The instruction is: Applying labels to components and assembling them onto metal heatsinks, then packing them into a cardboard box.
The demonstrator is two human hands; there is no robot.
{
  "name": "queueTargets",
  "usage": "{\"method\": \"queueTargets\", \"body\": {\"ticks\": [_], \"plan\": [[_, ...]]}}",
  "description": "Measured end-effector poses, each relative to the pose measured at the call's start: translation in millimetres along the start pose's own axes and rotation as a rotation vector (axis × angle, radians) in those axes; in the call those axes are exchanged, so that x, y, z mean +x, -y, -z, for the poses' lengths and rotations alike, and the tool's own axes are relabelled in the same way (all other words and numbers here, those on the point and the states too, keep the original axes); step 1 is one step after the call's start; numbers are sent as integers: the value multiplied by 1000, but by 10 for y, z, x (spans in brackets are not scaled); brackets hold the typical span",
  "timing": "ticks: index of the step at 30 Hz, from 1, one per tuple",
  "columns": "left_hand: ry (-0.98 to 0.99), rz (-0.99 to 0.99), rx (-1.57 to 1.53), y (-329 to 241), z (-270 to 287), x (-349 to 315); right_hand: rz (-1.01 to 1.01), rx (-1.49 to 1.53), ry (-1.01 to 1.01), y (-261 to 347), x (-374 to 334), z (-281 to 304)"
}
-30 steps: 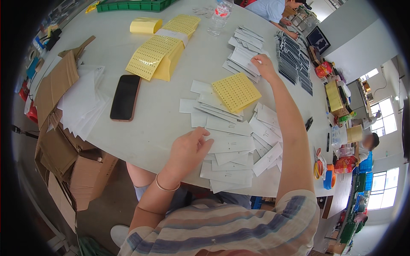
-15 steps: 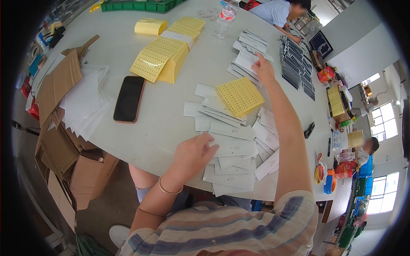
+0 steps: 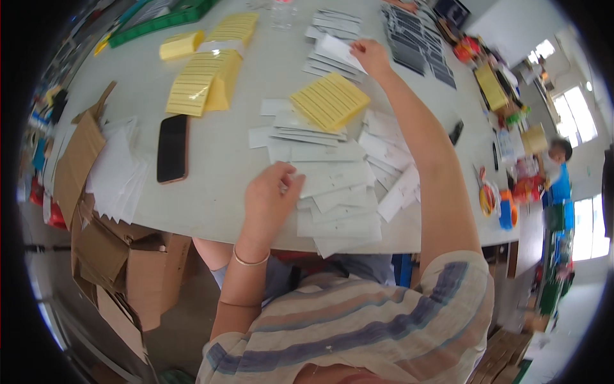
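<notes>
At the far pile of flat white paper packets, my right hand pinches the edge of one white packet between thumb and fingers. My left hand is loosely curled, thumb apart from the fingers, and looks to hold nothing. It is at the left edge of the near spread of overlapping white packets, some bearing small dark marks. A stack of yellow sheets with rows of dots lies on top of that spread. More white packets fan out under my right forearm.
A black phone, folded yellow sheets and white sheets lie to the left. Cardboard stands beside the table. Dark strips, a clear bottle and a green tray are farther off. Orange tape lies at right.
My right hand has closed on a white packet in the far pile. My left hand stays beside the near packets, its fingers more curled. The whole view has shifted and turned.
</notes>
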State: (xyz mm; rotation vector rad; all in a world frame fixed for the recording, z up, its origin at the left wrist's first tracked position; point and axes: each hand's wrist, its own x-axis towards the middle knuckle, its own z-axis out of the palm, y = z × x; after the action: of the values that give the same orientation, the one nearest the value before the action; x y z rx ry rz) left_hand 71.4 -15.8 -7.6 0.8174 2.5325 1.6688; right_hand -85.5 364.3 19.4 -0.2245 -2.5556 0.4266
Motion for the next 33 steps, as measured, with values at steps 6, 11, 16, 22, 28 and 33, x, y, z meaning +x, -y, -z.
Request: {"method": "queueTargets", "body": {"ticks": [6,11,16,22,28,33], "plan": [[-21,-44,51,-46,21,-40,-227,690,431,312,-973,829],[60,-516,171,-320,-163,-253,42,404,783,360,-1986,1489],[370,-577,401,-651,-383,-741,145,153,755,381,-2407,1442],[319,-548,582,-495,-525,-896,513,21,772,456,-2647,1625],[334,-598,645,-418,-514,-907,540,-64,632,371,-2863,1647],[390,-662,651,-386,-417,-893,407,-57,489,438,-2916,1623]]}}
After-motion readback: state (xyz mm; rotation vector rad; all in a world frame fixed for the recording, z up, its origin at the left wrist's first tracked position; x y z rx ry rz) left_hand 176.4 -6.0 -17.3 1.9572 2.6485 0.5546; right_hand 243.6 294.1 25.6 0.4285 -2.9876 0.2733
